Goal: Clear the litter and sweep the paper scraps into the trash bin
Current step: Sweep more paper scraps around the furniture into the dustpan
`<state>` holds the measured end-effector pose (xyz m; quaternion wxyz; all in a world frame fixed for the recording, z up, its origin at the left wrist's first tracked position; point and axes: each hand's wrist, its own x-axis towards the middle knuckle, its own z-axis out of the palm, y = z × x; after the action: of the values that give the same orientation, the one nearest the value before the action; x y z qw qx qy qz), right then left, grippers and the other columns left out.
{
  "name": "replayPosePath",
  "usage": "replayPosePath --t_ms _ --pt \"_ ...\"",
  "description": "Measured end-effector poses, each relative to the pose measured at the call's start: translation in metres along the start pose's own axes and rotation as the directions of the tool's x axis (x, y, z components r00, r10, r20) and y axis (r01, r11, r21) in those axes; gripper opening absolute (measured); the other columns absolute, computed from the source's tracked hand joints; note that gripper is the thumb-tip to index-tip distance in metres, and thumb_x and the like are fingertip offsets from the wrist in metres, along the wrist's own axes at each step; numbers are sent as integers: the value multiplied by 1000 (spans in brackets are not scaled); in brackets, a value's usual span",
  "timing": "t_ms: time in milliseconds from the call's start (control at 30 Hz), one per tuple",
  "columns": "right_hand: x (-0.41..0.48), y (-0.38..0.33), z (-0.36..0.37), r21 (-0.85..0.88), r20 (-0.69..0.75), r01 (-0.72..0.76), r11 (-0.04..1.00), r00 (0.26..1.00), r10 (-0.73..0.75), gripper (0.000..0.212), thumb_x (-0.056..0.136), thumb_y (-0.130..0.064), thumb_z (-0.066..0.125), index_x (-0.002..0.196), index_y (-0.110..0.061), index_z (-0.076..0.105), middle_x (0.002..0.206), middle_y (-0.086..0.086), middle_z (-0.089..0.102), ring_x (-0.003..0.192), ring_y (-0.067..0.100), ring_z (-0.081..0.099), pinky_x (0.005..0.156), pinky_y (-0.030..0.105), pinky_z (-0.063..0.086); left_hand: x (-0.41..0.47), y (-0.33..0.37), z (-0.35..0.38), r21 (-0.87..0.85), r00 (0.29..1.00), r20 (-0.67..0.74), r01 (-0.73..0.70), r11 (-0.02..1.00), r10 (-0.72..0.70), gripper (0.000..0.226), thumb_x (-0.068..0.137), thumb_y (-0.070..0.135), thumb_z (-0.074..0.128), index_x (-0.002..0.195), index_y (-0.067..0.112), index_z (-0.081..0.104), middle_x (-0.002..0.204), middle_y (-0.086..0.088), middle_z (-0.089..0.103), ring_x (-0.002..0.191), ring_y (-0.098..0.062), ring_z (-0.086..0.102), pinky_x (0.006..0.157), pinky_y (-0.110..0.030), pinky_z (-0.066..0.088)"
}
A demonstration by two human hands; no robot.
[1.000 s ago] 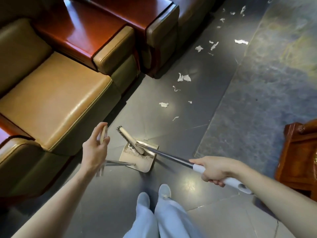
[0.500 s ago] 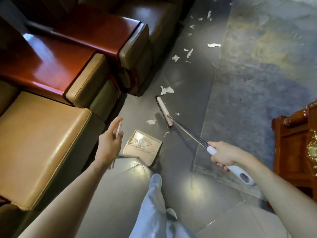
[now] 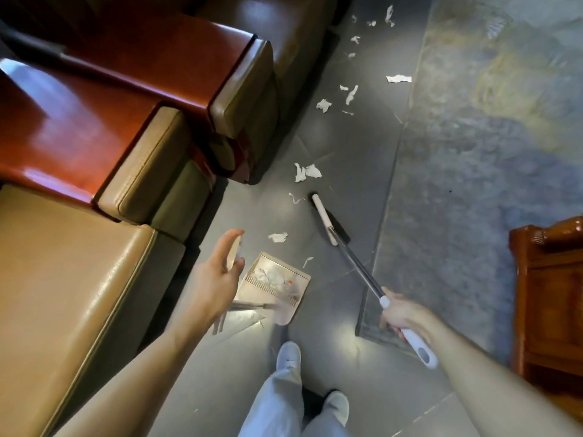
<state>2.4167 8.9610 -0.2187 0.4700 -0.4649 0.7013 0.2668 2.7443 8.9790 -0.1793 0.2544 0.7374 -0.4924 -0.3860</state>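
White paper scraps lie along the grey tiled floor: a torn pair (image 3: 304,173), a curl (image 3: 296,198), a piece (image 3: 277,237) just beyond the pan, and more further off (image 3: 323,105). A beige dustpan (image 3: 274,285) rests on the floor with some scraps and litter inside. My left hand (image 3: 217,279) holds the top of the dustpan's upright handle between thumb and fingers. My right hand (image 3: 399,313) grips the white end of the broom's handle. The broom head (image 3: 328,220) touches the floor to the right of the nearest scraps.
Tan leather armchairs (image 3: 79,279) with red wooden armrest tables (image 3: 79,127) line the left side. A grey-blue rug (image 3: 473,184) covers the floor on the right, and a carved wooden cabinet (image 3: 549,294) stands beside it. My feet (image 3: 288,357) are behind the dustpan.
The broom head has left the dustpan and swung forward and right onto the floor beside the scraps. I have stepped forward, and the dustpan has come along with my left hand.
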Motion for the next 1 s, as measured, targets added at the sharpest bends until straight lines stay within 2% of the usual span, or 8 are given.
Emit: replayPosePath --t_ms 33,133,300,400,567,700,900,1000 --pt "-2 0 3 5 13 -1 1000 1000 1 88 81 7 45 154 -26 8 79 -3 47 53 13 40 40 23 38 -1 0 3 -6 1000 8 -6 1000 6 56 100 25 48 109 77 30 115 6 55 79 -14 61 67 -34 57" --pt "-13 3 10 42 26 -8 999 1000 7 92 79 8 45 153 -32 8 112 5 54 54 15 44 43 23 40 -3 5 10 -27 999 9 -31 999 32 57 100 22 50 109 76 33 101 14 52 73 -17 62 72 -41 58" --pt "-42 22 18 195 144 -75 978 988 47 86 80 5 40 148 -44 20 49 4 50 35 12 37 38 18 33 1 9 12 -29 1000 -9 -29 999 29 52 101 20 48 118 68 34 100 16 58 68 -16 63 66 -32 56" --pt "-59 29 13 206 205 -84 975 978 41 86 81 7 40 146 -47 24 39 -1 44 32 10 32 37 16 30 1 7 8 -26 1000 -23 -11 1000 11 49 102 20 45 120 64 33 113 5 58 66 -13 62 54 -14 50" --pt "-82 36 -24 111 154 5 994 988 -22 90 77 3 49 146 -48 23 46 1 47 38 13 38 40 20 37 -3 5 -1 42 1000 -26 12 999 -11 44 103 17 42 137 45 33 132 -5 55 69 -4 54 46 -4 37" --pt "-87 27 -44 119 106 40 992 993 -53 90 77 2 48 146 -50 22 45 1 47 37 13 39 40 20 37 -12 -1 -13 90 999 -31 31 995 -28 45 103 18 41 140 43 30 123 -6 60 72 -6 56 58 -6 33" --pt "-69 -36 -53 63 54 101 993 993 -104 83 82 1 46 149 -42 20 58 6 51 34 13 41 40 19 38 -10 -10 -27 33 995 -87 53 998 -50 43 102 17 43 137 42 35 119 -9 60 93 -18 60 82 -16 40" --pt "-62 -73 -36 -164 69 162 973 986 -153 79 86 1 41 153 -28 11 69 8 54 41 15 46 42 24 40 3 -12 -29 -2 990 -136 39 999 -39 42 102 17 45 134 44 38 106 2 60 74 -15 60 67 -11 42"
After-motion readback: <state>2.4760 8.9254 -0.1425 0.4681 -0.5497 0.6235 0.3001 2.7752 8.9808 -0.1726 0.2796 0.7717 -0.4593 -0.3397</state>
